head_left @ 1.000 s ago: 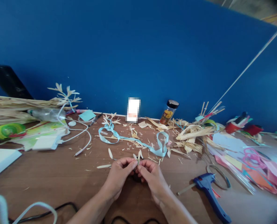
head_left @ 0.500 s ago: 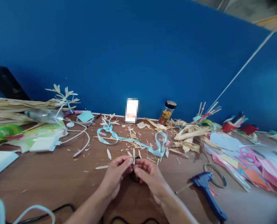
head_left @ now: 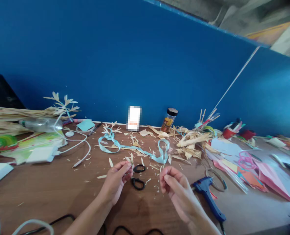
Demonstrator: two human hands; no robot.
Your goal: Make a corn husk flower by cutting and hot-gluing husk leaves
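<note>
My left hand (head_left: 117, 182) is closed, its thumb and forefinger pinching a small pale petal-shaped husk piece (head_left: 132, 158) that sticks up from the fingertips. To the right, apart from it, my right hand (head_left: 178, 192) hovers over the table with its fingers curled against the thumb. Whatever those fingers may hold is too small to make out. Between the two hands lies a pair of scissors with black handles (head_left: 138, 184); its blades are hard to see. A loose pale petal piece (head_left: 102, 177) rests on the wood beside my left hand.
A blue ribbon (head_left: 135, 148) curls across the table behind my hands. A blue glue gun (head_left: 210, 195) lies at right, near coloured paper (head_left: 267, 173). A black-lidded jar (head_left: 169, 120) and dried husks (head_left: 196, 140) stand at the back. White cables (head_left: 82, 153) trail on the left.
My hands have moved apart, the right one going right and the left one slightly left with the petal piece. The scissor handles between them now show fully. The view has turned slightly right.
</note>
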